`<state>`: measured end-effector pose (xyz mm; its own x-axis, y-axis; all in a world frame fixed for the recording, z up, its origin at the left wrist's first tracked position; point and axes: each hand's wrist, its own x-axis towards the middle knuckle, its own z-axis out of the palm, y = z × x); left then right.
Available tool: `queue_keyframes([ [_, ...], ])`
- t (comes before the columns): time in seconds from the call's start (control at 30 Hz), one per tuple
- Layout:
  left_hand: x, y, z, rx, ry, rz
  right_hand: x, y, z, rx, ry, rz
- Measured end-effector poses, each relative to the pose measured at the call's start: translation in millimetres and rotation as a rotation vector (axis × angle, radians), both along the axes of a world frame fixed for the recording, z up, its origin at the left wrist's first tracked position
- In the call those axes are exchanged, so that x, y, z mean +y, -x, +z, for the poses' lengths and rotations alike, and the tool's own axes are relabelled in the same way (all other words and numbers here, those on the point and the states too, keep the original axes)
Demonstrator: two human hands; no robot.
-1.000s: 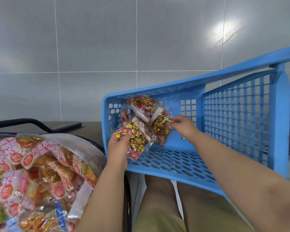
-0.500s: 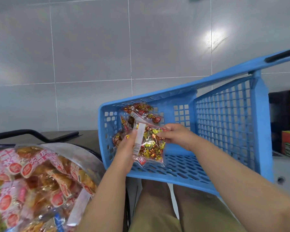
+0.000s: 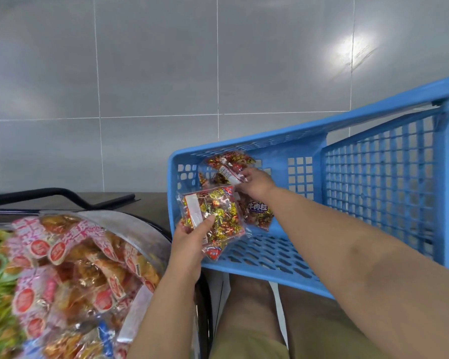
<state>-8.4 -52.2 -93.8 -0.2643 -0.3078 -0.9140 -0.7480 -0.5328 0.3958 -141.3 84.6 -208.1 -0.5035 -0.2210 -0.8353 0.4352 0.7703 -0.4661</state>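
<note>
Head view: what does the left hand (image 3: 189,244) have?

It grips the front packet (image 3: 213,216), thumb across the clear face, fingers behind. Gold and red sweets show through, with a white label down the packet's left side.

Where is that packet?

Held over the near left corner of the basket (image 3: 306,137), tilted a little, its red seal hanging past the near edge of the slotted floor.

And the right hand (image 3: 257,181)?

Deep in the basket's far left corner. Its fingertips pinch the back packet (image 3: 228,172) at the white strip; that packet leans against the end wall.

Anything else inside?

A third packet (image 3: 257,211), with blue characters on it, lies under the right wrist, just behind the front packet. Whether it touches the back one I cannot tell.

How does the basket sit?

Tipped, mouth toward the person, over the knees (image 3: 249,301), its rim slanting up to the right.

What is to the left?

A clear bag (image 3: 75,268) crammed with red-and-white wrapped snacks, blurred, just beside the left forearm. A black handle (image 3: 36,190) runs behind it, and a grey tiled wall (image 3: 153,73) stands beyond.

Do the hands touch?

No. They are apart, though the front packet's top right corner comes near the right hand's thumb.
</note>
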Motion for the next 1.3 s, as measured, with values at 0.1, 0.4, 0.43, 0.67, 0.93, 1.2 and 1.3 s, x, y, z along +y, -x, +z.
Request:
queue_keyframes([
  [0.1,-3.0,0.0,6.8,0.004,-0.019,0.04,12.9,-5.9,9.5,0.014,0.037,-0.081],
  [0.4,-0.1,-3.9,41.8,0.027,-0.017,0.087,96.8,-18.2,128.2,0.315,0.088,-0.49],
  [0.43,2.8,-5.4,48.4,0.034,-0.033,0.098,102.2,-18.4,142.6,0.347,0.107,-0.509],
  [0.67,42.5,-20.6,103.8,0.117,-0.103,0.223,97.8,-23.1,224.8,0.455,0.324,-0.298],
  [0.93,52.4,-77.1,190.0,0.357,-0.062,0.415,55.2,-77.7,295.4,0.502,0.796,0.341],
  [1.2,35.4,-179.6,234.1,0.413,0.141,0.703,-11.1,-137.2,335.8,0.415,0.864,0.506],
  [1.3,33.8,-223.5,243.6,0.409,0.186,0.841,-42.5,-170.5,348.5,0.352,0.855,0.581],
])
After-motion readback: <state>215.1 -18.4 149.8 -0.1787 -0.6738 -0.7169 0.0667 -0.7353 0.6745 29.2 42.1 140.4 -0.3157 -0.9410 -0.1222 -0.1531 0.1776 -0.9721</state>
